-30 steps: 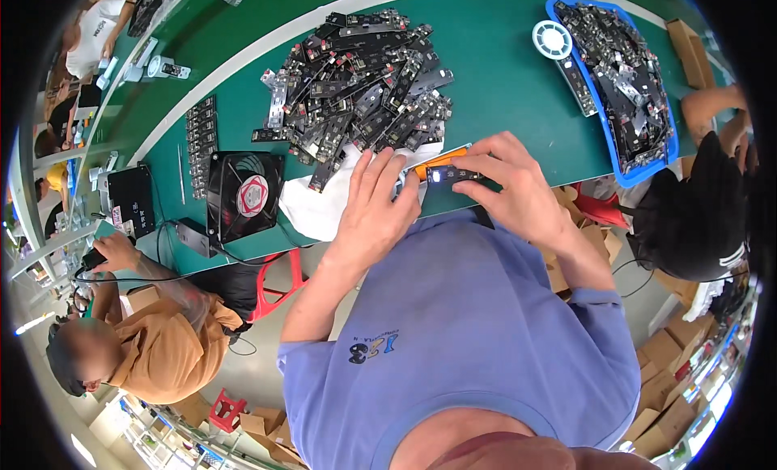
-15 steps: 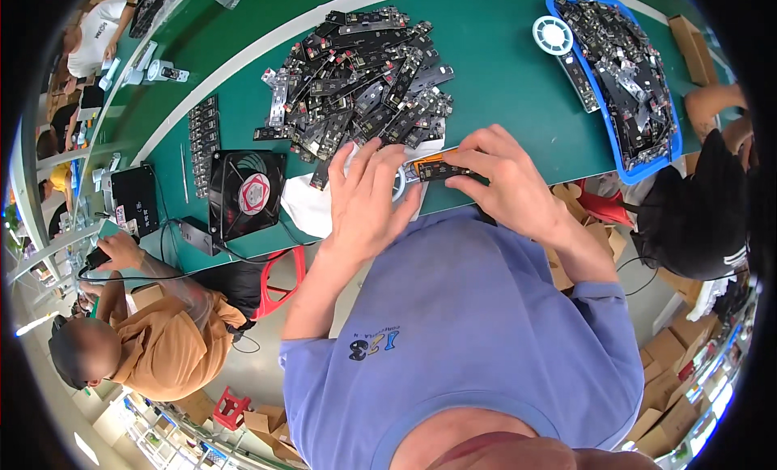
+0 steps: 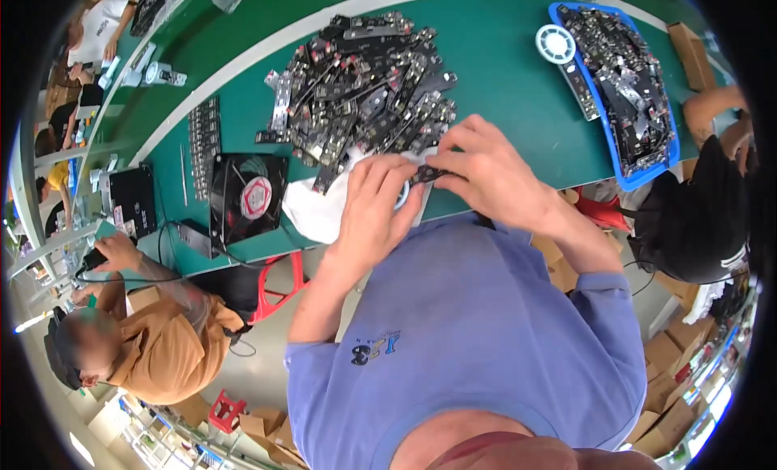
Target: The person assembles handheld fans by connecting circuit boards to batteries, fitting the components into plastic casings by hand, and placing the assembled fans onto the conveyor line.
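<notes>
Close to the bench's front edge, my left hand [image 3: 376,201] is closed around a white ring-shaped part [image 3: 403,195], mostly covered by the fingers. My right hand [image 3: 490,169] pinches a small dark circuit board [image 3: 426,174] between thumb and fingers, its left end up against the ring and my left fingertips. How the two parts join cannot be made out. Under and beside my left hand lies a white cloth or sheet [image 3: 312,213]. Just beyond both hands rises a large heap of black circuit boards [image 3: 364,89].
A black fan [image 3: 256,197] stands left on the green bench [image 3: 494,65], beside a row of boards [image 3: 204,134]. At right, a blue tray [image 3: 647,177] holds many boards; a white round part [image 3: 555,44] with a strip rests against it. People sit on either side.
My right hand has shifted slightly left and up, bringing the board closer to my left hand and tilting it. The orange piece seen beside the board earlier no longer shows.
</notes>
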